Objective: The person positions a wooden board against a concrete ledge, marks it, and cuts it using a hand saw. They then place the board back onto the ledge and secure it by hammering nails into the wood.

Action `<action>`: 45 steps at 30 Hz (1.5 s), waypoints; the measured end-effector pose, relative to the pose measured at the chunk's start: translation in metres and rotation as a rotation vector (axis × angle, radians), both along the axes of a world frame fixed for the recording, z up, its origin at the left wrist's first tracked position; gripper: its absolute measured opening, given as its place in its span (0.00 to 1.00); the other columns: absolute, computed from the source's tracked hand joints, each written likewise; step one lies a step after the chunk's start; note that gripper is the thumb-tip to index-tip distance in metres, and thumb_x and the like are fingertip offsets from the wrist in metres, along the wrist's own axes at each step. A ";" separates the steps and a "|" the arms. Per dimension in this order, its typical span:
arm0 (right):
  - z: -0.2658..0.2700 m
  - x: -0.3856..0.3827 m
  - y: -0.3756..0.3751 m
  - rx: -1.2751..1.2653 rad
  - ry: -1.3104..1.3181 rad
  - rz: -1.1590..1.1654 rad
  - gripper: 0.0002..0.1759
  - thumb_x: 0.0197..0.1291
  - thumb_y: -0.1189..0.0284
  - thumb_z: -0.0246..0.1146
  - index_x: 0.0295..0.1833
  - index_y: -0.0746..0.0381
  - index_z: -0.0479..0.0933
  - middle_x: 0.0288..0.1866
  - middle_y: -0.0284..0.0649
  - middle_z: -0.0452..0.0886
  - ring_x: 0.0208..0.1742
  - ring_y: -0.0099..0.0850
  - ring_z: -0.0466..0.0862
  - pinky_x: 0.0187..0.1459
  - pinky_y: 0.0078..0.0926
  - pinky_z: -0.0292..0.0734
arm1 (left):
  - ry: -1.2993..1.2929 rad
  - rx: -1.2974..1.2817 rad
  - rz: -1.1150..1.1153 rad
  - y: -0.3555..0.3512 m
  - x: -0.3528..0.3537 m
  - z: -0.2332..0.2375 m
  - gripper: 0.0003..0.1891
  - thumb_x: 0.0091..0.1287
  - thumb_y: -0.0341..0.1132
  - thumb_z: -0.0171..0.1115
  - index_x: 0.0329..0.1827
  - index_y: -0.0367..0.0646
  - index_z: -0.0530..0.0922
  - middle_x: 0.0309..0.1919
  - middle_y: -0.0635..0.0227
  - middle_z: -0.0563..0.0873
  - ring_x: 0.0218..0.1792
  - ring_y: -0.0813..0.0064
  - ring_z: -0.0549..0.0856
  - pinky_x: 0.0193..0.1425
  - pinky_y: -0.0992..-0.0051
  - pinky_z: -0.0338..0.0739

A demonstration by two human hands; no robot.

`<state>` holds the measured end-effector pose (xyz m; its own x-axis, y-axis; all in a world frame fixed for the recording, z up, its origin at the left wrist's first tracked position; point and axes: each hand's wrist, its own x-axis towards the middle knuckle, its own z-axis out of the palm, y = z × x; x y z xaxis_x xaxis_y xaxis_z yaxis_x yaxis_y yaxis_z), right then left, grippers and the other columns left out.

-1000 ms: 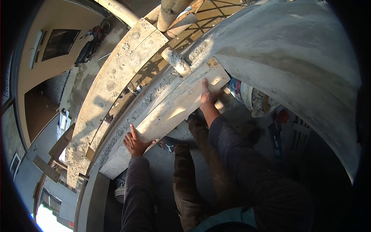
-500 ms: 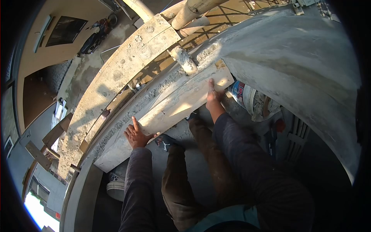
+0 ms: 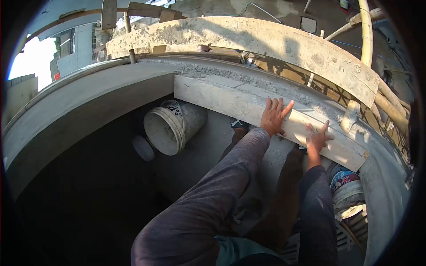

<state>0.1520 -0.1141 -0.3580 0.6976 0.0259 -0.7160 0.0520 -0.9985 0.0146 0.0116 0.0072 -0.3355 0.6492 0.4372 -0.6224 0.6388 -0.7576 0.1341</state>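
Note:
A long pale board (image 3: 217,95) lies along the inner side of a curved concrete ledge. My left hand (image 3: 275,117) rests on the board near its middle, fingers spread. To its right, my right hand (image 3: 317,139) presses on the board's face with the fingers apart. Rough mortar (image 3: 248,77) runs along the ledge behind the board. The board's right end lies near the curved grey wall (image 3: 384,177).
An empty white bucket (image 3: 166,128) lies tipped over below the board's left part. Another bucket (image 3: 348,190) stands under its right end. Beyond the ledge are a curved plank (image 3: 266,37) and bamboo poles (image 3: 366,35).
The view has turned, so the board now slopes down to the right. My left hand has moved along the board closer to my right hand, which now has its fingers spread.

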 end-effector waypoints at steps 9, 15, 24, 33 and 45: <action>-0.051 0.003 -0.040 0.176 -0.166 0.221 0.53 0.47 0.42 0.69 0.75 0.42 0.50 0.69 0.80 0.46 0.69 0.69 0.57 0.67 0.46 0.64 | -0.381 0.559 1.410 0.075 -0.140 -0.015 0.57 0.53 0.59 0.69 0.77 0.44 0.42 0.72 0.44 0.47 0.73 0.47 0.46 0.71 0.45 0.44; -0.045 0.003 -0.039 0.239 -0.207 0.295 0.51 0.49 0.49 0.72 0.75 0.49 0.54 0.65 0.74 0.61 0.61 0.60 0.72 0.62 0.42 0.68 | -0.513 0.182 2.683 0.149 -0.282 -0.042 0.61 0.47 0.65 0.72 0.76 0.43 0.45 0.72 0.55 0.57 0.69 0.55 0.63 0.69 0.55 0.60; -0.035 -0.002 -0.033 0.314 -0.213 0.300 0.44 0.51 0.55 0.72 0.71 0.52 0.61 0.64 0.63 0.68 0.66 0.57 0.68 0.66 0.43 0.61 | -1.019 -0.205 2.678 0.172 -0.310 -0.064 0.45 0.52 0.54 0.74 0.67 0.36 0.65 0.62 0.61 0.74 0.60 0.62 0.76 0.64 0.57 0.70; -0.033 -0.002 -0.028 0.292 -0.189 0.277 0.42 0.52 0.55 0.72 0.70 0.51 0.61 0.64 0.65 0.67 0.67 0.56 0.66 0.66 0.42 0.61 | -0.910 -0.143 2.721 0.179 -0.311 -0.075 0.53 0.51 0.53 0.75 0.67 0.29 0.51 0.61 0.53 0.71 0.58 0.59 0.76 0.61 0.59 0.75; -0.043 0.003 -0.038 0.322 -0.174 0.242 0.44 0.51 0.53 0.72 0.71 0.49 0.60 0.65 0.69 0.64 0.64 0.58 0.70 0.63 0.43 0.66 | -0.437 0.233 2.481 0.171 -0.278 -0.043 0.62 0.47 0.59 0.75 0.73 0.34 0.43 0.71 0.45 0.54 0.68 0.50 0.64 0.69 0.55 0.63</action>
